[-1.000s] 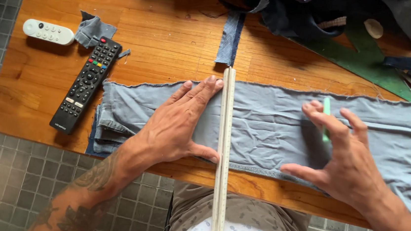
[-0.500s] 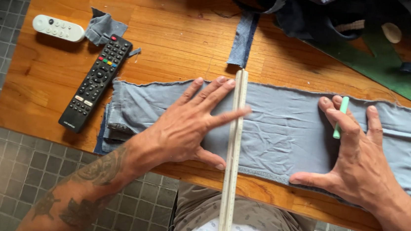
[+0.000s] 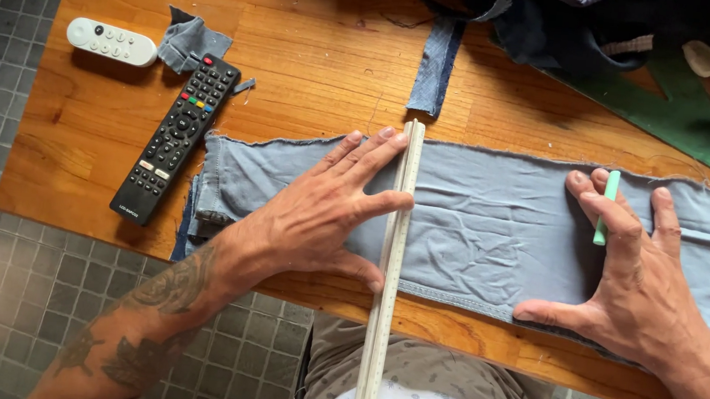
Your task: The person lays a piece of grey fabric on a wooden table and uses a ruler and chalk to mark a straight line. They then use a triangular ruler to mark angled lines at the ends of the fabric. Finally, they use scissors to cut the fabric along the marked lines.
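A long strip of light grey-blue fabric (image 3: 489, 228) lies flat across the wooden table (image 3: 316, 59). A pale wooden ruler (image 3: 390, 271) crosses the fabric from far edge to near edge and sticks out past the table toward me. My left hand (image 3: 328, 210) presses flat on the fabric with its fingertips and thumb against the ruler's left side. My right hand (image 3: 632, 266) is spread on the fabric further right, with a green chalk stick (image 3: 604, 206) pinched between its fingers.
A black remote (image 3: 176, 137), a white remote (image 3: 112, 41) and a small fabric scrap (image 3: 191, 40) lie at the left. A denim strip (image 3: 435, 65), a dark pile of cloth (image 3: 559, 20) and a green triangular ruler (image 3: 679, 117) sit at the back. Grey tiled floor surrounds the table.
My left hand has slid rightward up against the ruler and spread its fingers along it. My right hand has shifted a little right on the fabric, still with the chalk.
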